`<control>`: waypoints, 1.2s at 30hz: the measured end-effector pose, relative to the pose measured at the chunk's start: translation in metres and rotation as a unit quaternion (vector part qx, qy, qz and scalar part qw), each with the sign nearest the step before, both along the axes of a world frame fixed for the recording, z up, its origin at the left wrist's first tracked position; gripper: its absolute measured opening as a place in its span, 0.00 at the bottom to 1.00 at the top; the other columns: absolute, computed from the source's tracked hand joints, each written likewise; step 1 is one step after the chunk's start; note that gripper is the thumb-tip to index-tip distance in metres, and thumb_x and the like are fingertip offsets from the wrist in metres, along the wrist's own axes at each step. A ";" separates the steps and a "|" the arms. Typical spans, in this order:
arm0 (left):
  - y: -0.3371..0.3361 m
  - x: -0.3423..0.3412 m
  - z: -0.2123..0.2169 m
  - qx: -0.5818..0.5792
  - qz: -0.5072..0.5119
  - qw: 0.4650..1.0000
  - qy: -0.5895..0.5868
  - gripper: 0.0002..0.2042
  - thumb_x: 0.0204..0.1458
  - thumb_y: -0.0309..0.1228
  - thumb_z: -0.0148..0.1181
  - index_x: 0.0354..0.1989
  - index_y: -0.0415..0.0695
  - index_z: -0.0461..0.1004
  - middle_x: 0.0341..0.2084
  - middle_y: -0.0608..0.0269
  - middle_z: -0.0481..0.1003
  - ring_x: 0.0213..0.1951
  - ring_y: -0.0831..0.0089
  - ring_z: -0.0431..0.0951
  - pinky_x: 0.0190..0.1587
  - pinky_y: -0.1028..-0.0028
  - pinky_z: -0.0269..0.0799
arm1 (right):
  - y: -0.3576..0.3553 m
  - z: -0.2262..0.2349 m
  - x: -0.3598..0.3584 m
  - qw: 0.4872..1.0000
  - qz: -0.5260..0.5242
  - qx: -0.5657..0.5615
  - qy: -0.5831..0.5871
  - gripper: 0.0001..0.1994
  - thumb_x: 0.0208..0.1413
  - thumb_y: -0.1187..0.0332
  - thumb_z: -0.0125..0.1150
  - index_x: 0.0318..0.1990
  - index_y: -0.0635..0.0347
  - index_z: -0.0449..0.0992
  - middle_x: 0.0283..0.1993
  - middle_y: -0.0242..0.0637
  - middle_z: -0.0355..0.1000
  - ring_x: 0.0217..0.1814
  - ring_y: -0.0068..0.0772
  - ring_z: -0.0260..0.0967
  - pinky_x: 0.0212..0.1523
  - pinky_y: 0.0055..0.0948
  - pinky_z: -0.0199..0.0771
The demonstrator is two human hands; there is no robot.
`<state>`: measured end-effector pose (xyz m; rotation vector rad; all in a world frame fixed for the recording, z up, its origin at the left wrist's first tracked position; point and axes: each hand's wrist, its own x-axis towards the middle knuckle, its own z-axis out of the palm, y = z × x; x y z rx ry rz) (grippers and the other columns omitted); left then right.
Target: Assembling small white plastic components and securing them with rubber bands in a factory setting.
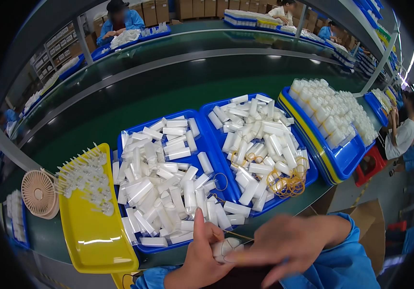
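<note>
My left hand (200, 257) is wrapped around a small bundle of white tubes (227, 248), its thumb pointing up; the bundle's ends face me. My right hand (284, 241), blurred by motion, is beside the bundle with a finger reaching across its end. A thin yellowish rubber band (238, 235) stretches from the bundle to the right hand. Just beyond the hands, a blue tray (151, 249) holds loose white tubes in clear sleeves. A second blue tray (311, 179) to its right holds more tubes, with a pile of rubber bands (288, 185) on top.
A yellow tray (98, 241) with clear spiky plastic pieces (89, 180) lies left, beside a pink fan (39, 194). Stacked trays (329, 161) of banded white bundles stand right. A cardboard box (363, 224) is at my right elbow. Co-workers (120, 24) sit across the green table.
</note>
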<state>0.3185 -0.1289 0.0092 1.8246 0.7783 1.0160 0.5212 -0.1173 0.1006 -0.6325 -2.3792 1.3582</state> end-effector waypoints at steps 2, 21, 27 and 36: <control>0.007 0.000 -0.005 -0.031 -0.019 0.999 -0.031 0.46 0.39 0.15 0.60 0.64 0.42 0.35 0.38 0.53 0.64 0.25 0.65 0.75 0.21 0.71 0.72 | -0.017 0.001 -0.024 0.989 0.067 0.132 0.010 0.20 0.55 0.62 0.52 0.54 0.60 0.68 0.23 0.35 0.65 0.22 0.35 0.64 0.20 0.34 0.56; -0.011 -0.004 -0.005 0.130 0.019 0.966 0.224 0.41 0.40 0.28 0.65 0.58 0.34 0.43 0.29 0.54 0.65 0.32 0.58 0.69 0.49 0.52 0.59 | -0.013 -0.049 -0.018 0.975 -0.172 0.080 0.119 0.12 0.42 0.66 0.65 0.36 0.57 0.73 0.30 0.41 0.71 0.33 0.44 0.71 0.30 0.35 0.70; -0.014 0.004 -0.010 0.112 -0.015 0.970 0.215 0.37 0.43 0.29 0.63 0.56 0.29 0.45 0.32 0.51 0.67 0.34 0.54 0.69 0.49 0.56 0.59 | -0.035 -0.059 -0.019 0.958 -0.244 0.145 0.043 0.16 0.37 0.68 0.63 0.36 0.58 0.68 0.33 0.41 0.65 0.30 0.45 0.67 0.27 0.36 0.68; -0.020 -0.013 0.010 0.159 -0.088 0.983 0.035 0.46 0.40 0.27 0.65 0.66 0.47 0.39 0.54 0.40 0.55 0.49 0.45 0.66 0.50 0.52 0.67 | -0.035 0.014 0.085 0.760 -0.543 0.348 -0.082 0.17 0.37 0.73 0.65 0.39 0.57 0.72 0.36 0.38 0.70 0.38 0.36 0.70 0.37 0.27 0.71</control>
